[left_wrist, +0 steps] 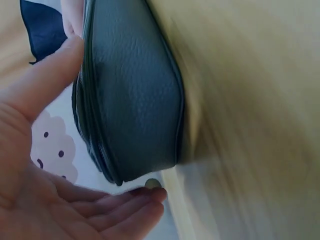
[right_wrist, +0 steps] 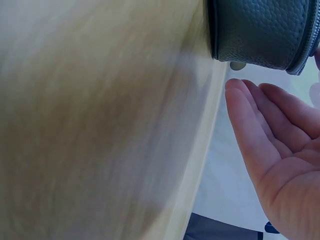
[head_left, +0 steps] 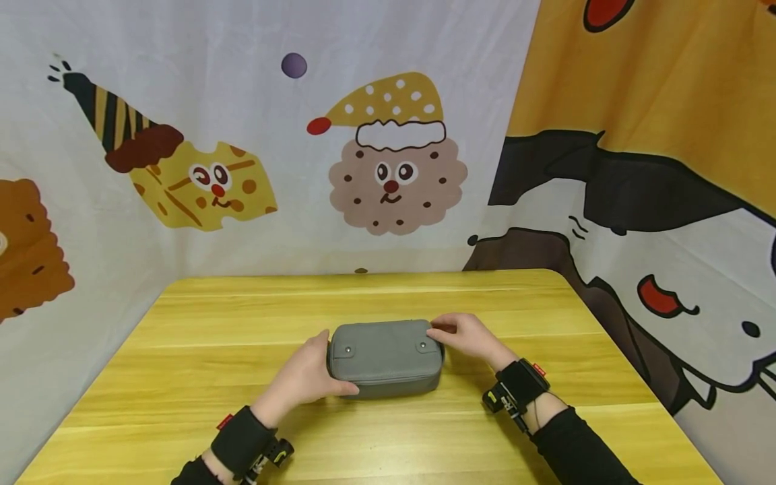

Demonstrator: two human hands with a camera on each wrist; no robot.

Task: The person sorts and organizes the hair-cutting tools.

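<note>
A grey zippered pouch (head_left: 386, 351) with two snap studs on its top lies on the wooden table (head_left: 388, 444). My left hand (head_left: 308, 374) holds its left end, the thumb at the front and the fingers toward the back. In the left wrist view that thumb (left_wrist: 50, 75) lies along the zip edge, the other fingers past the far side. At the rear right corner my right hand (head_left: 467, 335) pinches the zip edge between thumb and finger; what exactly it pinches is hidden. Its other fingers (right_wrist: 250, 125) extend apart from the pouch.
A curtain (head_left: 242, 249) printed with cartoon snacks hangs along the table's far edge and both sides. A black wrist band with a small camera sits on each wrist.
</note>
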